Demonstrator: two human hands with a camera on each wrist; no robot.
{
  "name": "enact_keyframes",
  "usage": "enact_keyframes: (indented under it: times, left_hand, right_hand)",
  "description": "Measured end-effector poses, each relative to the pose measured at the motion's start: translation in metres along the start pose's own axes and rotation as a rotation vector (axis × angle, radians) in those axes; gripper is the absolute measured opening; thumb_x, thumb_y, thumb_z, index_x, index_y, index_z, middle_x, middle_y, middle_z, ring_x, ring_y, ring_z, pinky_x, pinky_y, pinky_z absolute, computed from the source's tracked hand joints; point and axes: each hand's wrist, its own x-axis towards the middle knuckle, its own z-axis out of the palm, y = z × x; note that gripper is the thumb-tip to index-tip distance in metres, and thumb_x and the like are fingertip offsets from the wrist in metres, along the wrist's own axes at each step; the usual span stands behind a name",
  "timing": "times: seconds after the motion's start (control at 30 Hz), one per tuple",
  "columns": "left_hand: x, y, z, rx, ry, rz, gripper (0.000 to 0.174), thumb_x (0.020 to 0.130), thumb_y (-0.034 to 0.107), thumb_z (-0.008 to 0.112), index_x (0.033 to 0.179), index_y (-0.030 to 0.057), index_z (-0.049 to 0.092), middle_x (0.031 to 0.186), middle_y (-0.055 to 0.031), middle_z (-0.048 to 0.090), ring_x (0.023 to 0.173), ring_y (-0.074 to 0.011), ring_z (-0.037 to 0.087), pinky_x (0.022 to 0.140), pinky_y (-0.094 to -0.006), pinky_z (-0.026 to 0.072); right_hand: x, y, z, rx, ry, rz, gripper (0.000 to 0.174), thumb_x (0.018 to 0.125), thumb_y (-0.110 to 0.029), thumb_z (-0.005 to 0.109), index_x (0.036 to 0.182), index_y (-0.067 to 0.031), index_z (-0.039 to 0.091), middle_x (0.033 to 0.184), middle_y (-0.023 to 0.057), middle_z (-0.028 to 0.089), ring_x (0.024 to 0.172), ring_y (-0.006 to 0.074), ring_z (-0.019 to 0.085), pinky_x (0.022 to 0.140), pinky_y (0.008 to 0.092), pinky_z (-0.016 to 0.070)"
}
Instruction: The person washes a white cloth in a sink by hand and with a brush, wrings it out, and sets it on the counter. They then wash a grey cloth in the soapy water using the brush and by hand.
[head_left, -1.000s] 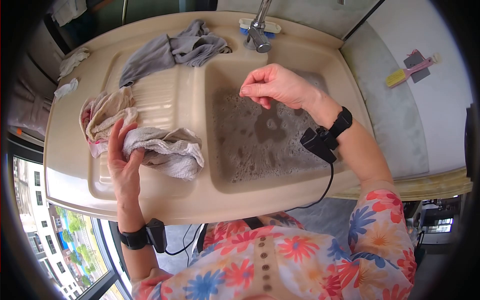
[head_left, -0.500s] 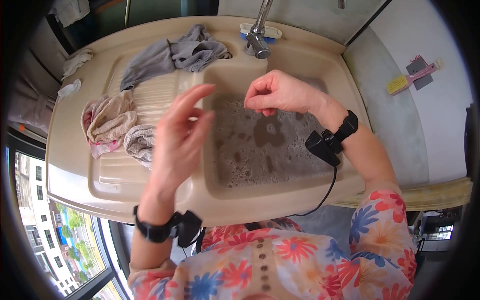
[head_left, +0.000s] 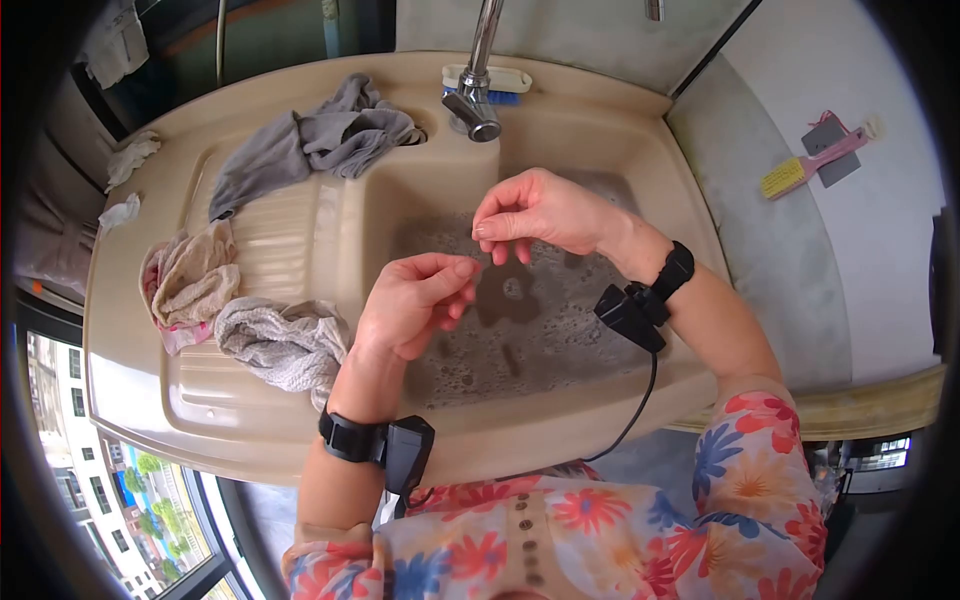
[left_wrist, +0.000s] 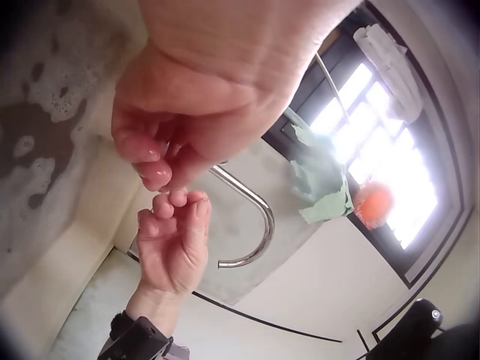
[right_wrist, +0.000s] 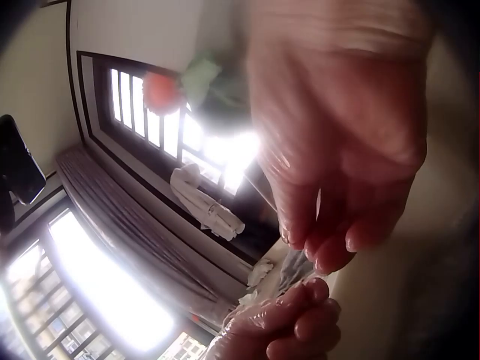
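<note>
Over the soapy water (head_left: 520, 340) in the sink, my left hand (head_left: 410, 300) and right hand (head_left: 545, 215) come close together. Both have bent fingers, with each thumb near the forefinger. The right fingertips sit just above the left ones. Wet skin glistens in the wrist views, and nothing shows in either grasp. To the left of my left hand a whitish waffle-weave cloth (head_left: 275, 345) lies bunched on the ribbed drainboard (head_left: 270, 255). A beige and pink cloth (head_left: 195, 280) is heaped beside it. Farther back rests a grey cloth (head_left: 310, 140).
A chrome faucet (head_left: 475, 110) rises at the back of the sink, with a blue-bristled brush (head_left: 490, 82) behind it. On the right wall hangs a pink brush with yellow bristles (head_left: 810, 165). Small white rags (head_left: 130, 160) lie at the far left edge. Cables trail from the wrist cameras.
My left hand has let go of the whitish cloth and moved right, over the sink, up to the right hand. The right hand stays over the water with bent fingers.
</note>
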Motion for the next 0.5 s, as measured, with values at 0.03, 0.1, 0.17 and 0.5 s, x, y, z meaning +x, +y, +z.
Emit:
enact_keyframes:
  times: [0.03, 0.1, 0.17, 0.5]
  left_hand:
    - [0.003, -0.003, -0.002, -0.008, 0.0, -0.004, 0.016, 0.083, 0.016, 0.063, 0.086, 0.0002, 0.062, 0.067, -0.0028, 0.058, 0.051, -0.008, 0.05, 0.042, -0.0195, 0.0368]
    - [0.008, -0.006, -0.011, 0.069, 0.066, -0.022, 0.015, 0.082, 0.015, 0.064, 0.088, 0.0014, 0.062, 0.068, -0.0029, 0.059, 0.051, -0.008, 0.049, 0.042, -0.0199, 0.0371]
    - [0.009, -0.006, -0.014, 0.07, 0.103, 0.005, 0.014, 0.081, 0.015, 0.065, 0.086, 0.0016, 0.062, 0.068, -0.0027, 0.058, 0.05, -0.0078, 0.049, 0.042, -0.0197, 0.0369]
    - [0.01, -0.012, -0.019, 0.025, 0.254, 0.12, 0.013, 0.08, 0.016, 0.067, 0.081, 0.0041, 0.062, 0.064, -0.0012, 0.058, 0.048, -0.0061, 0.047, 0.042, -0.018, 0.035]
  right_hand:
    - [0.004, 0.003, -0.002, 0.009, 0.024, 0.013, 0.014, 0.084, -0.016, 0.06, 0.087, -0.0023, 0.062, 0.076, 0.003, 0.062, 0.067, 0.0095, 0.06, 0.052, 0.0209, 0.0455]
    - [0.009, 0.007, -0.007, 0.012, 0.043, 0.031, 0.015, 0.084, -0.016, 0.061, 0.087, -0.0022, 0.062, 0.077, 0.0032, 0.062, 0.066, 0.0096, 0.06, 0.051, 0.0208, 0.0451]
    - [0.016, 0.009, -0.009, -0.034, 0.035, 0.057, 0.018, 0.083, -0.018, 0.06, 0.089, -0.0017, 0.062, 0.079, 0.0042, 0.063, 0.066, 0.0098, 0.06, 0.05, 0.0209, 0.0452]
    - [0.11, 0.02, -0.179, -0.857, 0.611, -0.029, 0.031, 0.077, -0.015, 0.062, 0.106, -0.0064, 0.058, 0.088, 0.0056, 0.063, 0.081, 0.0166, 0.06, 0.073, 0.0283, 0.0478]
